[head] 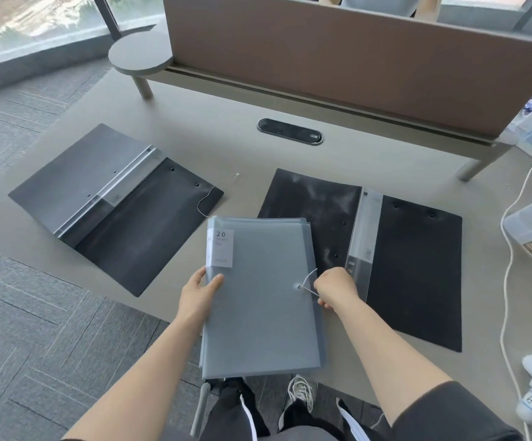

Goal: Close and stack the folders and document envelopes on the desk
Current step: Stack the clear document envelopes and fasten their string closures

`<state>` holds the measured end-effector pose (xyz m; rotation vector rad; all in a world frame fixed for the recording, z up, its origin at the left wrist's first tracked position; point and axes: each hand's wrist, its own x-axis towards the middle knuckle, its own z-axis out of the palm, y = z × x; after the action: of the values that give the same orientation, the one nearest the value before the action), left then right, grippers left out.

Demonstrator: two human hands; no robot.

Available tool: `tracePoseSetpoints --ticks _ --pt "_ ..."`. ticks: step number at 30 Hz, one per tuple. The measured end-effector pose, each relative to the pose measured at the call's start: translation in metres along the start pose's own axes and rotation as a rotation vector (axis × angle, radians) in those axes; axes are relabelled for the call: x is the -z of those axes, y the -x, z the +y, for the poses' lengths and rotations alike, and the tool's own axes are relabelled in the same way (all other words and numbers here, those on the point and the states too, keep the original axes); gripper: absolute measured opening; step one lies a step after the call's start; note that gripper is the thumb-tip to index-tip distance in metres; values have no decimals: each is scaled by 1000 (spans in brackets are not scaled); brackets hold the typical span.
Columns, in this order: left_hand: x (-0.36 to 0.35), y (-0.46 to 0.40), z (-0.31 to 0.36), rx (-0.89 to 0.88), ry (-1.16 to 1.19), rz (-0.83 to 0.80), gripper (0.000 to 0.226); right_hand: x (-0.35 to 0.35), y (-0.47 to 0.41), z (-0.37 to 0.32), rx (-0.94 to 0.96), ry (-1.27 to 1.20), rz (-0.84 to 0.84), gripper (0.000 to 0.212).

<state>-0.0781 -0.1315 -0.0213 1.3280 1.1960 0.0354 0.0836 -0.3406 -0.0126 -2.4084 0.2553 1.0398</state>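
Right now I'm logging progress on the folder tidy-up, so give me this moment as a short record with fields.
closed folder: grey translucent folder, labelled 20, overhanging the desk front edge
left hand: left hand grips the folder's left edge
right hand: right hand pinches the elastic cord at its closure button
still open: left black folder; right black folder, both flat
stack: not started

Two open black folders (121, 211) (382, 256), one closed grey folder (261, 294), two hands (199, 292) (336, 286).

bright daylight from window (19, 20), soft shadows, edges warped
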Motion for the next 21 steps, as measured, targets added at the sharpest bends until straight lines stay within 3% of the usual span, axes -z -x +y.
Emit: tracePoseSetpoints --ticks 8,15,21 --pt "27 -44 38 -69 -201 11 40 -27 -7 -19 -30 -156 -146 25" --pt "29 -67 72 -167 -420 -1 24 -40 3 -24 -8 -394 -115 29" --pt "22 -78 78 -234 -648 69 37 -34 7 -24 37 -362 -148 24"
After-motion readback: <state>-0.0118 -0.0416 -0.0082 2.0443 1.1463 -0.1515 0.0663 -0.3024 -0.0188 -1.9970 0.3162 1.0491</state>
